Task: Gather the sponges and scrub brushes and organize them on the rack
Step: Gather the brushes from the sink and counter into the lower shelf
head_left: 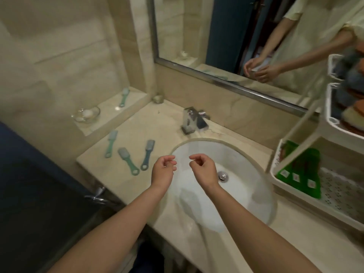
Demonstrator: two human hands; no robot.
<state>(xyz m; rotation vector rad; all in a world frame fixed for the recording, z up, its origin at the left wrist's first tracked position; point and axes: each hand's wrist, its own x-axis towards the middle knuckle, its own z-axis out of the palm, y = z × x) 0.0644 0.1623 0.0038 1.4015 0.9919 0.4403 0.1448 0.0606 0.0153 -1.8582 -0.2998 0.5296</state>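
Note:
Three long-handled scrub brushes lie on the counter left of the sink: a pale green one [111,143], a green one [128,161] and a dark teal one [147,154]. A fourth brush [123,97] lies on the raised ledge behind them. A white tiered rack [332,196] stands at the right, with green scrub pads [303,168] on its lower tray and blue and orange sponges [352,79] on the upper tiers. My left hand [163,170] and my right hand [202,170] hover over the basin with fingers curled; I see nothing in them.
A white oval sink [252,162] is set into the marble counter, with a chrome faucet [194,120] behind it. A glass bowl [86,114] sits on the ledge and a small glass [158,99] in the corner. A mirror [236,36] covers the back wall.

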